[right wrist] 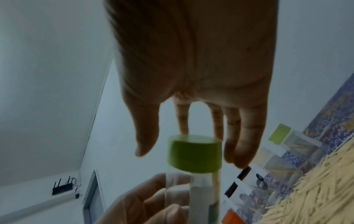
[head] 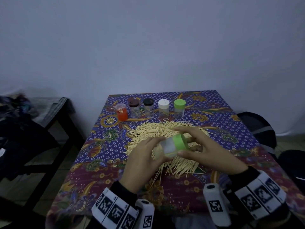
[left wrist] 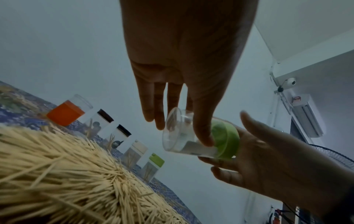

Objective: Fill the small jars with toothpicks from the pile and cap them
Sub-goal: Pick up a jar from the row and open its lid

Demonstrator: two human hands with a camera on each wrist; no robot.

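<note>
Over the toothpick pile both hands hold a clear jar lying on its side, its green cap pointing right. My left hand grips the clear body between thumb and fingers. My right hand cups the cap: its fingers lie behind and under the cap, while the thumb stands a little off it. A few toothpicks show faintly inside the jar. The pile spreads across the patterned tablecloth.
Behind the pile stands a row of jars: an orange one, then brown-lidded, black-lidded, white-lidded and green-lidded. A dark bench with clothes is left of the table, dark bags right.
</note>
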